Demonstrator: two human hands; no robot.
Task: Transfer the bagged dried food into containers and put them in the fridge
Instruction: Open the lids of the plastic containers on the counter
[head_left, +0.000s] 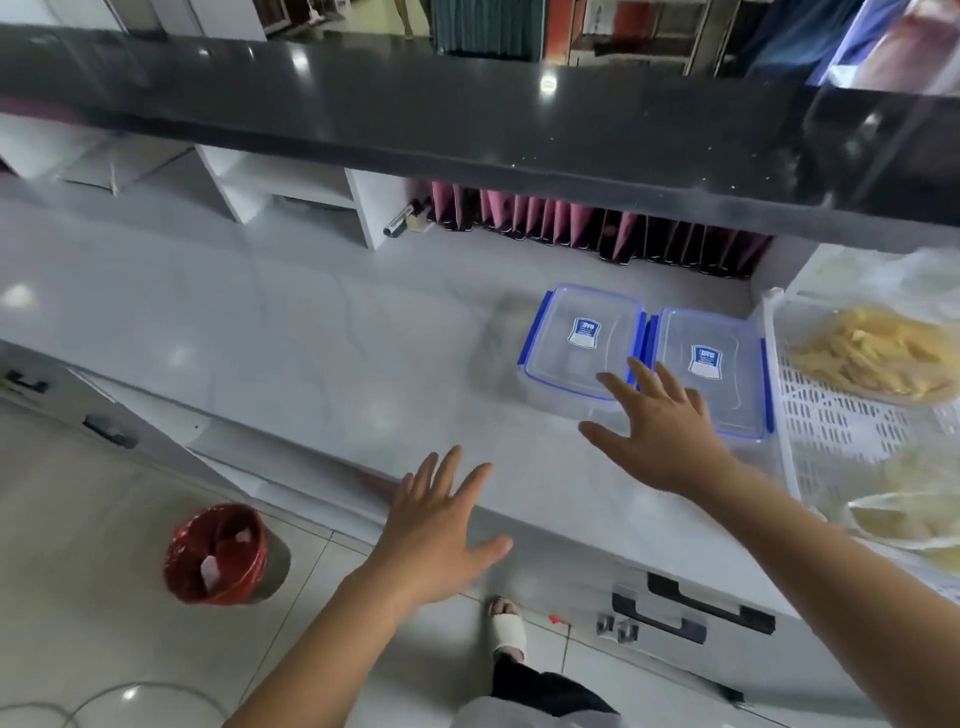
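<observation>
Right grip (657, 431) spread just above two lidded containers (582, 343).

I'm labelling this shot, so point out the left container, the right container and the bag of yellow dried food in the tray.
left container (582, 343): head view, middle of its clear lid.
right container (719, 345): head view, clear lid above the sticker.
bag of yellow dried food (872, 358): head view, on the yellow strips.

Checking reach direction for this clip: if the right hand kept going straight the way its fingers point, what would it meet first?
Probably the lids of the two clear containers: the right hand points at their shared edge, fingers spread. Height above them is unclear.
</observation>
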